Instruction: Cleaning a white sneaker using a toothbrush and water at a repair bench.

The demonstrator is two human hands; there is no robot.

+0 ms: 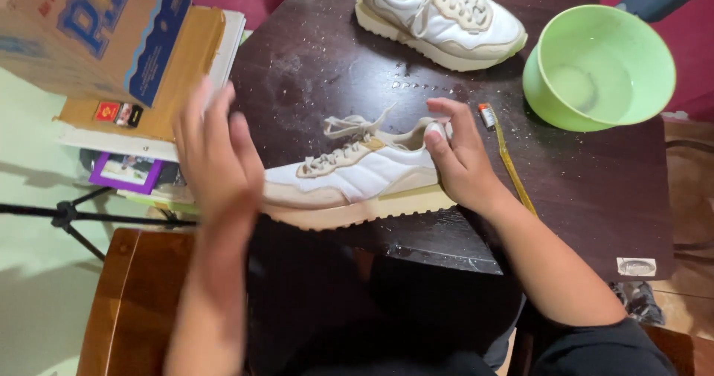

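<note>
At the far left of the frame we see a cardboard box [97,30] with blue print, resting on a stack of flat things at the edge of the dark table [595,197]. Just right of it comes our left hand [216,160], blurred, palm turned toward the shoe, fingers spread and released, holding nothing. It sits at the toe end of the sneaker [349,175]; whether the palm touches the toe we cannot tell, the blur hides the contact.

The white and beige sneaker lies in the centre of the frame, near the table's front edge, sole down and tipped a little toward us. Its long axis runs nearly level across the picture, toe at the left, heel at the right, laces loose on top. So the shoe lies between our two hands, one at each end of that axis.

Our right hand [461,160] grasps the heel: the fingers curl over the collar and the thumb presses the back. This is the hand that has the shoe; the left is only beside it.

Further right, a yellow toothbrush [509,160] lies on the table just beside the right wrist, running toward the lower right. A green bowl [599,67] stands at the upper right, and a second sneaker [439,15] sits at the top centre, well apart.
</note>
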